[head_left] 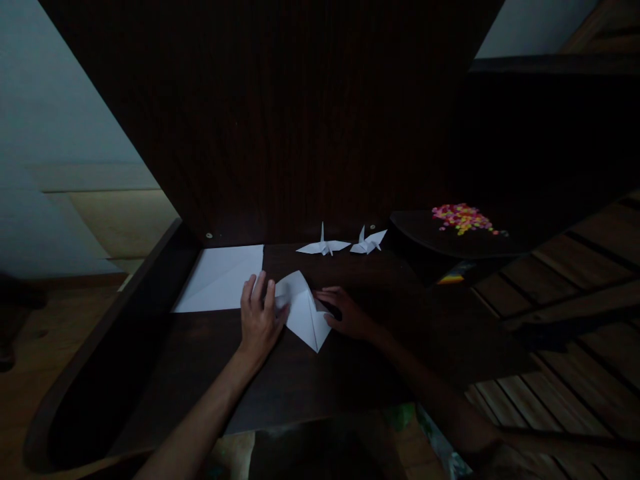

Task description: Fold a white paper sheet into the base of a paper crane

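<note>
Currently a partly folded white paper (301,312) lies on the counter (195,373), left hand (261,317) loosely open at one edge, right hand (349,317) at the other, its grip unclear; two paper cranes (324,247) sit beyond

Way through: near strip of dark-brown wooden desktop (320,393), and the stretch right of the bare right hand (347,315); far side blocked by tall dark wood panel (300,120), two white folded-paper cranes (324,248) before it; raised dark side wall (130,353) bounds left; dark curved-edge shelf (420,230) juts in far right.
</note>
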The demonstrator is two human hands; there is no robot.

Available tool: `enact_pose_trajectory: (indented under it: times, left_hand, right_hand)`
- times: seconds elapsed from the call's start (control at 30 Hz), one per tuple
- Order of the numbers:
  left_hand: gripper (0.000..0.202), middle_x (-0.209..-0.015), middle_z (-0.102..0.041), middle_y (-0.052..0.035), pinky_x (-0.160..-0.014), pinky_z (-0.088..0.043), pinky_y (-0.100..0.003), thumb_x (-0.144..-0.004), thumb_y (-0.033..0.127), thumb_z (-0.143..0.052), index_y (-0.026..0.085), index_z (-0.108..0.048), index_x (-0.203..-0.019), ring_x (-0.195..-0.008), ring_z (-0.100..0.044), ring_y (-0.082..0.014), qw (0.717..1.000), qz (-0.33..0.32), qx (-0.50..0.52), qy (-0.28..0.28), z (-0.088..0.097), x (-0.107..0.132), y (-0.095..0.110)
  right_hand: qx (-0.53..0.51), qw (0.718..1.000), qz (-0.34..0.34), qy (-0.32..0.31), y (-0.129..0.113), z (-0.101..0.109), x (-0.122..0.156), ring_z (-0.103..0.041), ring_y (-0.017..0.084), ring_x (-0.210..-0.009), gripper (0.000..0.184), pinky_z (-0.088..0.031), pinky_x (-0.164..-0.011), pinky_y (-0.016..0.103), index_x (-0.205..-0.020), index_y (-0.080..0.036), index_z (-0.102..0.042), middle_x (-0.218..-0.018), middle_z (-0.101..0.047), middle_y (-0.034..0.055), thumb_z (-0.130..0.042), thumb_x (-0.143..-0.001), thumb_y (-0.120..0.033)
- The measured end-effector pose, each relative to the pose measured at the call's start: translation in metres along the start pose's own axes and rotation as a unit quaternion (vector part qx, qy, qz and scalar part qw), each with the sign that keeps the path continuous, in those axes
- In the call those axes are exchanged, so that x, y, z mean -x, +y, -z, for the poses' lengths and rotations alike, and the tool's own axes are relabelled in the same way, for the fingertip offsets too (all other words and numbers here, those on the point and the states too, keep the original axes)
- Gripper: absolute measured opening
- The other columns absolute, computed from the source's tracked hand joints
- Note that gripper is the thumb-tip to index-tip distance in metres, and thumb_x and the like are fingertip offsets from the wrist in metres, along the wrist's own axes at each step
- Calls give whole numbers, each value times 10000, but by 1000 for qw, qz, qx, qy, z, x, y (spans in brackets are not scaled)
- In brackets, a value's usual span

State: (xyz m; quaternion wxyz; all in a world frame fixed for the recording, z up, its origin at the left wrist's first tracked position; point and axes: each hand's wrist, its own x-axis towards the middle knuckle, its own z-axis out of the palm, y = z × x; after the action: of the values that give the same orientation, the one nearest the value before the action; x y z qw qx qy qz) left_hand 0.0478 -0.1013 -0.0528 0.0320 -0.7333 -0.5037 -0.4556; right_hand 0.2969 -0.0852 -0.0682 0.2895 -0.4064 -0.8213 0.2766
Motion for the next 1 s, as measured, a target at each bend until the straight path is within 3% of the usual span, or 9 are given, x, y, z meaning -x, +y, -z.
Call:
enact_pose_trajectory:
  times: [0.13,0.3,0.47,0.6,0.67,0.8,0.9,1.0]
  left_hand:
    - [359,-1372,-528,-138,-1150,-173,-592,-824,228,-684,226,-600,-1173,-1419,-279,-336,1000,10,-17,-15,3,12,5]
    - [390,-1352,-575,-95,-1146,-170,-582,-867,156,-616,306,-609,-1227,-1350,-414,-324,995,-36,-35,-84,0,28,9]
    - [318,-1387,-544,-91,-1151,-96,-563,-907,125,-551,252,-607,-1193,-1399,-346,-288,977,-136,-161,-26,0,20,19]
    - [229,-1419,-510,-90,-1135,-6,-599,-901,136,-572,223,-632,-1103,-1452,-205,-306,966,-135,-219,8,2,9,26]
    - [187,-1395,-539,-97,-1130,-50,-601,-898,142,-577,211,-641,-1060,-1421,-285,-320,965,-142,-222,-5,3,7,25]
    - [175,-1242,-648,-135,-1018,-348,-487,-906,98,-517,165,-665,-970,-1169,-565,-306,951,-207,-207,-96,3,14,22]
    - [221,-1176,-661,-168,-892,-453,-424,-908,65,-468,118,-655,-1013,-1044,-613,-291,941,-250,-175,-145,-1,19,25]
    - [189,-1058,-678,-144,-862,-494,-388,-937,134,-470,110,-642,-1011,-979,-621,-264,944,-230,-119,-206,-5,18,33]
  right_hand:
    - [36,999,28,-2,-1,-4,1,-425,273,-1287,572,-375,-1071,512,-1362,-190,-508,-1332,-557,124,-559,-796,-122]
    - [59,997,46,3,0,-8,1,-451,277,-1264,567,-384,-1062,509,-1352,-176,-527,-1331,-563,139,-555,-791,-101]
    - [55,997,54,8,0,-8,1,-443,273,-1260,596,-398,-1057,499,-1389,-156,-483,-1359,-543,143,-550,-798,-103]
    - [50,997,61,14,-3,-7,1,-442,265,-1249,618,-394,-1059,514,-1396,-205,-474,-1409,-512,100,-523,-793,-77]
    - [51,996,64,21,-4,-7,1,-449,271,-1235,611,-404,-1044,521,-1384,-195,-484,-1400,-519,111,-520,-787,-71]
    - [58,996,67,33,-5,-8,1,-467,281,-1214,598,-424,-1023,516,-1370,-167,-489,-1348,-550,140,-536,-780,-78]
    - [67,995,63,40,-4,-8,1,-493,286,-1178,591,-450,-997,492,-1357,-150,-498,-1272,-585,154,-567,-773,-98]
    - [69,995,59,45,-4,-8,1,-501,279,-1174,616,-455,-994,480,-1380,-165,-476,-1275,-583,148,-576,-774,-107]
